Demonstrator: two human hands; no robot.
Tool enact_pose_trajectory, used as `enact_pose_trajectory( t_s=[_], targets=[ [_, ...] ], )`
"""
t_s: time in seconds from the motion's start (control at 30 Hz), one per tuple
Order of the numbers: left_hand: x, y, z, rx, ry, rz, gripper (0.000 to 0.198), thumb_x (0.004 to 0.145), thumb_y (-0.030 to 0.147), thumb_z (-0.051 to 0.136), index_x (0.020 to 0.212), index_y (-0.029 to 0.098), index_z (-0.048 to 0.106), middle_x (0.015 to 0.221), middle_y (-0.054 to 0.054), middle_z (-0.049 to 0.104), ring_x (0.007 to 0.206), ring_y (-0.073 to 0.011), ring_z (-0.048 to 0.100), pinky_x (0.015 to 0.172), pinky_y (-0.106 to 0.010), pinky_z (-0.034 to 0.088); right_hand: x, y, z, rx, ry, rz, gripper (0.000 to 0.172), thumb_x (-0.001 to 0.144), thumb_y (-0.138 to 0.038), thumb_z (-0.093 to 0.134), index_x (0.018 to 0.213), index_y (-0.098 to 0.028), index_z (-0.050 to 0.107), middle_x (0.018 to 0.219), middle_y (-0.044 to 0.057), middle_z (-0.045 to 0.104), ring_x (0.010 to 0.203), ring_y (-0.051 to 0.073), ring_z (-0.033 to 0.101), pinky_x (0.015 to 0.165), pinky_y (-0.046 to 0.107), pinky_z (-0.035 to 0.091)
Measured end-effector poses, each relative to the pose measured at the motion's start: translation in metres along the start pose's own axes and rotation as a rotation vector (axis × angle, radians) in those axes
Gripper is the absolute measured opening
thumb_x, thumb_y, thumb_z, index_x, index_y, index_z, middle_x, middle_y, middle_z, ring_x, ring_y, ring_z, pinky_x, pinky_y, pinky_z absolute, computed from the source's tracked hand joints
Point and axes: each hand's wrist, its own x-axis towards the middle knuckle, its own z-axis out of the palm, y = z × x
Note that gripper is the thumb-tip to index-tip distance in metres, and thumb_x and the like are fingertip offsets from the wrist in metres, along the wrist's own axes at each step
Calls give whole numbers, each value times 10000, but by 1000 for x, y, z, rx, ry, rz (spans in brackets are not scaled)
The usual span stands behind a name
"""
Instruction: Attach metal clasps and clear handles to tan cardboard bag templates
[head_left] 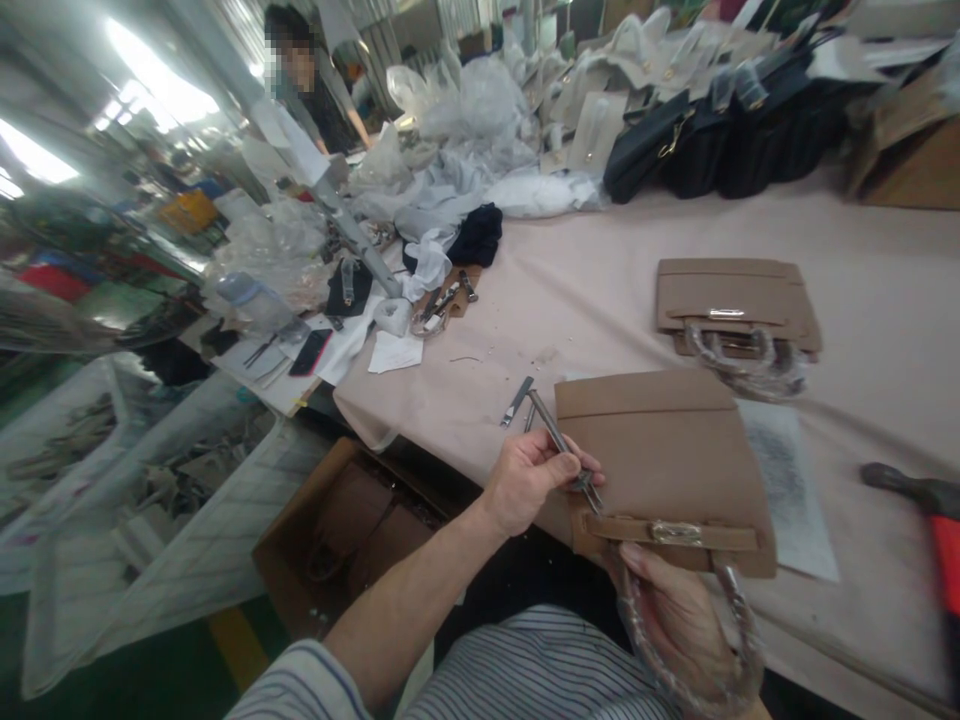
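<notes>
In my left hand is a slim silvery metal tool with two long prongs, pinched between thumb and fingers; its exact kind is unclear. Its lower end is close to the strap's left end on a tan handbag. The bag lies flat at the table's front edge, with a wrapped metal clasp on its strap. My right hand grips the bag's front edge, thumb on top, fingers partly hidden behind the plastic-wrapped handle. A small flat metal piece lies left of the bag.
Another tan handbag lies behind. A red and black tool sits at right. Black bags and plastic wrapping line the back. A post, water bottle and phone stand left. Below is a box.
</notes>
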Motion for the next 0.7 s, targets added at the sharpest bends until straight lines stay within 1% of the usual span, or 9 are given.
enact_pose_trajectory(
  t_s=[0.13, 0.3, 0.4, 0.5, 0.6, 0.7],
  targets=[
    [-3, 1, 2, -8, -15, -4, 492, 654, 468, 921, 848, 101, 656, 839, -89, 751, 756, -215, 753, 724, -303, 594, -2, 0, -3, 27, 22, 67, 551, 662, -258, 815, 1200, -299, 706, 1137, 42, 734, 1234, 299, 599, 1120, 505, 457],
    [-6, -1, 2, -9, -14, 23, 483, 655, 455, 923, 855, 102, 661, 848, -96, 758, 762, -213, 753, 735, -301, 590, -2, 0, -1, 26, 47, 44, 579, 614, -232, 841, 1173, -308, 713, 1122, 35, 738, 1252, 309, 584, 1103, 505, 477],
    [-8, -2, 1, 11, -9, 33, 481, 666, 466, 912, 860, 103, 664, 860, -106, 759, 764, -224, 751, 727, -312, 592, -3, 0, 0, 36, 38, 38, 578, 622, -248, 845, 1183, -297, 712, 1130, 39, 737, 1246, 322, 588, 1116, 531, 461],
    [-9, -3, 1, 40, 3, 40, 463, 679, 465, 902, 859, 104, 675, 868, -112, 758, 773, -225, 748, 728, -315, 593, -4, 3, -1, 41, 47, 45, 569, 642, -265, 859, 1190, -299, 711, 1139, 35, 737, 1249, 313, 587, 1141, 526, 433],
    [-8, -5, -1, 93, 4, 44, 466, 696, 488, 883, 866, 99, 690, 859, -116, 753, 767, -214, 740, 723, -302, 587, -3, 9, -5, 32, 75, 8, 520, 681, -352, 875, 1174, -300, 718, 1166, 40, 729, 1254, 308, 585, 1153, 517, 414],
    [-5, -9, -5, 149, -6, 18, 481, 702, 511, 871, 860, 92, 696, 832, -122, 749, 744, -201, 730, 714, -286, 575, 1, 17, -5, 5, 147, -24, 478, 678, -456, 887, 1094, -266, 745, 1141, 61, 735, 1232, 319, 598, 1141, 520, 424]
  ],
)
